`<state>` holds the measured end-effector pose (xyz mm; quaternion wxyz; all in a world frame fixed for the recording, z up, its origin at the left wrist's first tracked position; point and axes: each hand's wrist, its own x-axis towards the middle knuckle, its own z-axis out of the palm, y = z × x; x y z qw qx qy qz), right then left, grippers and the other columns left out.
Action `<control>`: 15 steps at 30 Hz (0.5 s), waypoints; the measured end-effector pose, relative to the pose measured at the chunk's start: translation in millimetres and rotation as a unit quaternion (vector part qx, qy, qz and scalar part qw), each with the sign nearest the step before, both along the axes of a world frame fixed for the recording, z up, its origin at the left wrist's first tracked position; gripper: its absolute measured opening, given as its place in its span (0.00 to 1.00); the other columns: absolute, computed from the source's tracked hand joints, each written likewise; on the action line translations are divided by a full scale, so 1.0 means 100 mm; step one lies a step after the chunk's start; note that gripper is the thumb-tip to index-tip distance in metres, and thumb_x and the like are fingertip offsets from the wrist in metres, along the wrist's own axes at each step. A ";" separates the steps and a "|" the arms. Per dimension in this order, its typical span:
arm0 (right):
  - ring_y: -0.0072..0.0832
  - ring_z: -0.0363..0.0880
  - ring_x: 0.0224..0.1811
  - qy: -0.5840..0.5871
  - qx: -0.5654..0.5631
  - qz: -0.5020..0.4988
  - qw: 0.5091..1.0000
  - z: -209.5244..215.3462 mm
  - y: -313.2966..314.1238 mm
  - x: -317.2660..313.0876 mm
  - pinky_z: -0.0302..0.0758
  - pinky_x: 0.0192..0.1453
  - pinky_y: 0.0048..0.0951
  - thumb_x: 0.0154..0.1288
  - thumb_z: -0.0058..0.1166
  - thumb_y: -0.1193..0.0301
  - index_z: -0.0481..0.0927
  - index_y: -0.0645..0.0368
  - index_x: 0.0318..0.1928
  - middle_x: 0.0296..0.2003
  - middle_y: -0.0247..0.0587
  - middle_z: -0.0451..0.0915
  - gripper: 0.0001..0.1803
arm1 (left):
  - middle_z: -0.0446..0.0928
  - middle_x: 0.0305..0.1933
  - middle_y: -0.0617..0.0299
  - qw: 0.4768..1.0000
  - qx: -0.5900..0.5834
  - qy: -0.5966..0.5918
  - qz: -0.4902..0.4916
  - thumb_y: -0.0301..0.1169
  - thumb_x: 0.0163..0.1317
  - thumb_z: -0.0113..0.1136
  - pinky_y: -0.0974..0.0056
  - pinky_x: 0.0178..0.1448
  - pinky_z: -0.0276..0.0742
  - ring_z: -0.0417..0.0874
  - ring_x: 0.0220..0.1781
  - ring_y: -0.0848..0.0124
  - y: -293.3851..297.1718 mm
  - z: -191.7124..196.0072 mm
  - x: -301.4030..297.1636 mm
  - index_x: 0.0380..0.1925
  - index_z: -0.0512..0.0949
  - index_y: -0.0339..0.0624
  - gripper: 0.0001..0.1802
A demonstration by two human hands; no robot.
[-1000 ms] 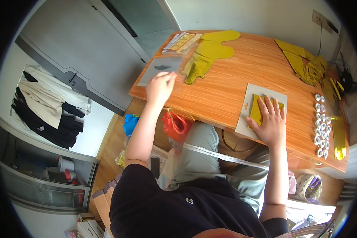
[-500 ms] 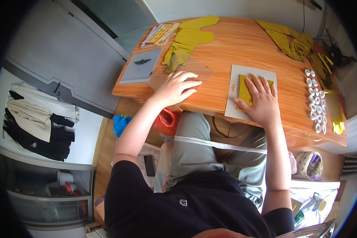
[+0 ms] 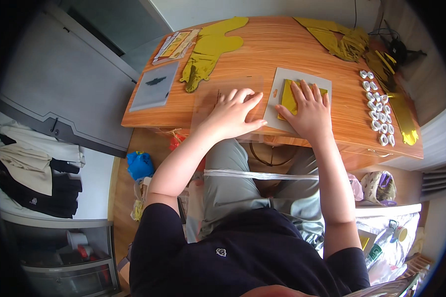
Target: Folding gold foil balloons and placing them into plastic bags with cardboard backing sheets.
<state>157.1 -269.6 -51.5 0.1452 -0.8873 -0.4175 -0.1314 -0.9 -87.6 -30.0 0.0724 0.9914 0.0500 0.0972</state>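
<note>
My right hand (image 3: 309,110) lies flat, fingers spread, on a folded gold foil piece (image 3: 288,99). The foil rests on a pale grey card (image 3: 276,81) with a small hang hole, near the table's front edge. To its left, a clear plastic sleeve (image 3: 203,94) lies on the wood. My left hand (image 3: 232,115) is over this sleeve, fingers slightly bent and thumb apart, its thumb tip close to the card's left edge. The sleeve's near part is partly hidden under my left hand.
Flat gold foil balloons (image 3: 208,52) (image 3: 337,42) lie at the far left and far right. Several white ribbon rolls (image 3: 379,109) stand in rows at right, beside a gold strip (image 3: 404,116). At left are a stack of clear sleeves (image 3: 153,86) and printed packets (image 3: 176,45).
My left hand has moved right toward the card, and the clear sleeve has shifted right with it. My right hand stays flat on the folded foil. The whole view has shifted slightly.
</note>
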 end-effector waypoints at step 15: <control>0.47 0.57 0.78 -0.003 0.003 0.001 1.000 -0.03 -0.01 0.01 0.49 0.80 0.56 0.64 0.49 0.32 0.67 0.48 0.73 0.73 0.45 0.66 0.46 | 0.50 0.81 0.44 0.997 -0.017 0.031 0.070 0.55 0.72 0.51 0.48 0.83 0.45 0.46 0.83 0.49 -0.13 -0.15 0.16 0.76 0.56 0.43 0.41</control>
